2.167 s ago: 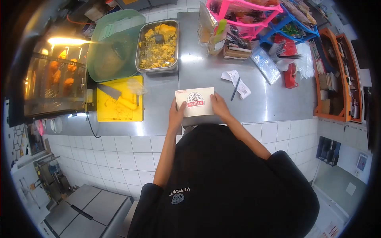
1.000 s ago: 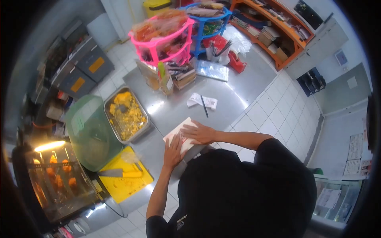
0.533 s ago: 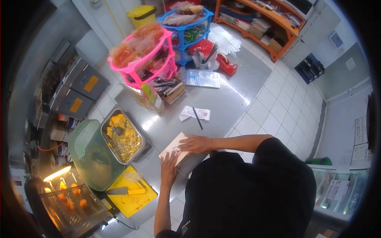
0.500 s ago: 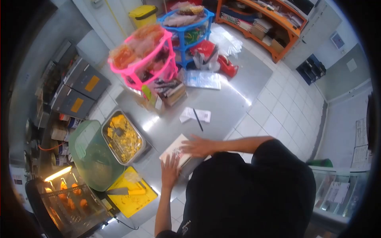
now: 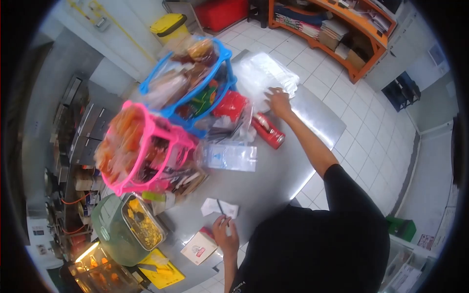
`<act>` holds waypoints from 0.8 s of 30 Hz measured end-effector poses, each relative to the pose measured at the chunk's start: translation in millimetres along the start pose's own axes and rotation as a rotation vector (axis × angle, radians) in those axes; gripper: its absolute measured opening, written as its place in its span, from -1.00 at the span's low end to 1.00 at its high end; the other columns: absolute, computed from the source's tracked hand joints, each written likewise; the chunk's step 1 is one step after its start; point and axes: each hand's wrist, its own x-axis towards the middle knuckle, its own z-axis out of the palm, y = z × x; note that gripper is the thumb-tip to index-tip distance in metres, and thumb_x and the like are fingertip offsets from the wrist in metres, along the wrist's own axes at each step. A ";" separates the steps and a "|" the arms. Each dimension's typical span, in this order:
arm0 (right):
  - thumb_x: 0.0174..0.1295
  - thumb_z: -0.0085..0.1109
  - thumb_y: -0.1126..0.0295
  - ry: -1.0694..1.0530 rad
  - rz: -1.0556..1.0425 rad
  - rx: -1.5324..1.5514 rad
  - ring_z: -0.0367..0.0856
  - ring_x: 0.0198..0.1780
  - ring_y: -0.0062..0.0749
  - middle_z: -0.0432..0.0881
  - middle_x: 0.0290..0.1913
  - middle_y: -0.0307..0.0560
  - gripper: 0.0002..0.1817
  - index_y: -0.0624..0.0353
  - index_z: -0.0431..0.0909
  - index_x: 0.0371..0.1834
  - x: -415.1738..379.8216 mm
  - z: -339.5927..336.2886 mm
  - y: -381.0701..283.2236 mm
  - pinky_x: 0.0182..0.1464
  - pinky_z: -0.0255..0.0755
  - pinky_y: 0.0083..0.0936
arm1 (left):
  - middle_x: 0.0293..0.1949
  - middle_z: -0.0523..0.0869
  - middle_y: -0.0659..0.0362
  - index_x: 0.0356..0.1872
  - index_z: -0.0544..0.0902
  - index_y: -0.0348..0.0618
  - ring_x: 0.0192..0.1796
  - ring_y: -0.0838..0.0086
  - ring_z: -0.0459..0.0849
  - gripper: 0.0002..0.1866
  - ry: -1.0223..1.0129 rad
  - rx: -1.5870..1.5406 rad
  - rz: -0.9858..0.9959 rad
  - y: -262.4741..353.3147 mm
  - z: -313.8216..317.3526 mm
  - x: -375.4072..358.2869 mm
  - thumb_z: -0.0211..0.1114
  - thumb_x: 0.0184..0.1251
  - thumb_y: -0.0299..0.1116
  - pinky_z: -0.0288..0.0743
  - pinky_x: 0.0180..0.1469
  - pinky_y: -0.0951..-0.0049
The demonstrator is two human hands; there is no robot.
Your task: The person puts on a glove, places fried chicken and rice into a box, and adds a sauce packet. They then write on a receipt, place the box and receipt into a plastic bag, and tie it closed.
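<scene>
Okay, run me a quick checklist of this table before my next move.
1. Box resting on the table: ok.
2. Box shut on every side: cannot tell.
3. Right hand at the plastic bags: ok; grip unclear.
4. Left hand gripping the pen: cannot tell.
5. Knife on the yellow board, away from both hands: ok.

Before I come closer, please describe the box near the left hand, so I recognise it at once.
Start from the steel table and find the yellow cutting board on it. Between that board and the left hand sits the box. Unlike its neighbours, it has a pale top with a red logo.
</scene>
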 end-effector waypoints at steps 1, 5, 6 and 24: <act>0.30 0.14 0.16 -0.094 0.013 -0.080 0.23 0.42 -0.02 0.33 0.47 -0.19 -0.53 -0.17 0.52 0.29 13.0 9.6 3.6 0.27 0.25 0.08 | 0.03 0.64 0.00 -0.12 0.69 -0.19 0.12 0.08 0.59 -0.81 -0.033 -0.122 0.038 31.6 21.1 24.6 0.35 0.25 -0.50 0.45 0.17 0.18; 0.22 0.15 0.25 0.130 -0.007 -0.084 0.36 0.26 -0.04 0.46 0.31 -0.11 -0.62 -0.17 0.63 0.14 31.3 20.3 24.1 0.19 0.21 0.00 | 0.01 0.66 0.02 -0.09 0.69 -0.21 0.07 0.12 0.63 -0.79 -0.177 -0.228 0.316 116.5 87.2 115.7 0.37 0.25 -0.48 0.53 0.08 0.23; 0.21 0.15 0.26 0.038 0.017 -0.094 0.38 0.21 -0.04 0.49 0.25 -0.10 -0.67 -0.14 0.65 0.05 38.4 22.7 30.1 0.15 0.22 -0.01 | -0.01 0.66 0.02 -0.08 0.69 -0.22 0.02 0.15 0.66 -0.79 -0.181 -0.266 0.304 130.6 101.2 134.6 0.37 0.26 -0.48 0.55 0.05 0.26; 0.41 -0.07 0.26 0.139 -0.263 0.370 0.27 0.47 0.01 0.47 0.36 0.04 -0.51 0.15 0.38 0.38 123.5 51.2 49.7 0.51 0.06 -0.07 | 0.36 0.40 -0.16 0.43 0.22 -0.32 0.35 0.10 0.44 -0.43 -0.302 -0.660 -0.310 133.0 374.0 320.4 0.07 0.44 -0.42 0.33 0.33 0.27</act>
